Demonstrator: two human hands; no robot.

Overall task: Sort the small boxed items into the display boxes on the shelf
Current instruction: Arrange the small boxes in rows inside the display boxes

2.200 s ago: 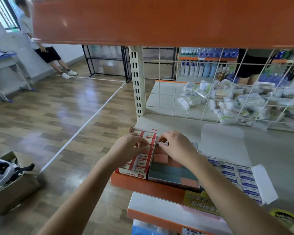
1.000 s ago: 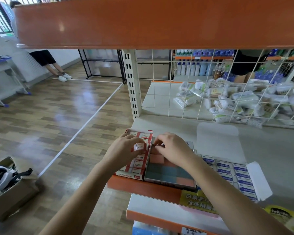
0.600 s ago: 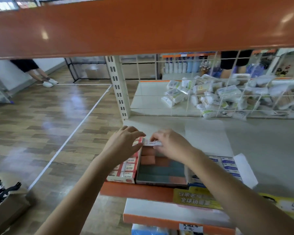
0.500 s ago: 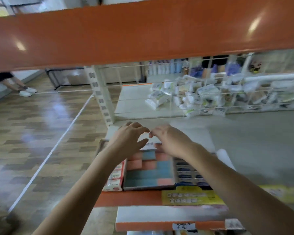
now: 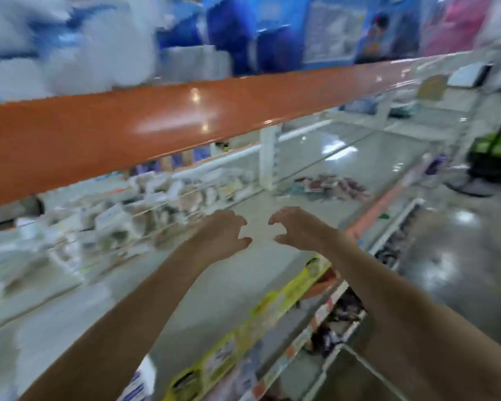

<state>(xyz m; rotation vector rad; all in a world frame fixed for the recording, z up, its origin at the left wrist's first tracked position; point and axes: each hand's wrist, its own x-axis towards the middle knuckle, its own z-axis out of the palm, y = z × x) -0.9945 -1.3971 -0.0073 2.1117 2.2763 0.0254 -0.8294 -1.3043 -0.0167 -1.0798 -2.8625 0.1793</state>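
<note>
Left hand (image 5: 220,237): arm stretched forward over the grey shelf (image 5: 185,285), fingers loosely curled, holding nothing.
Right hand (image 5: 297,228): beside it, fingers likewise curled, nothing held.
Boxed items: one blurred white-and-blue box (image 5: 138,384) at the shelf's near edge.

View swung right along the shelf (image 5: 220,287); left hand (image 5: 220,238) and right hand (image 5: 298,230) lifted off the display boxes, now empty, fingers loosely curled.

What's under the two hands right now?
Only bare grey shelf shows beneath the left hand and right hand; neither holds anything. The forearms hide part of the shelf nearer the camera.
</note>
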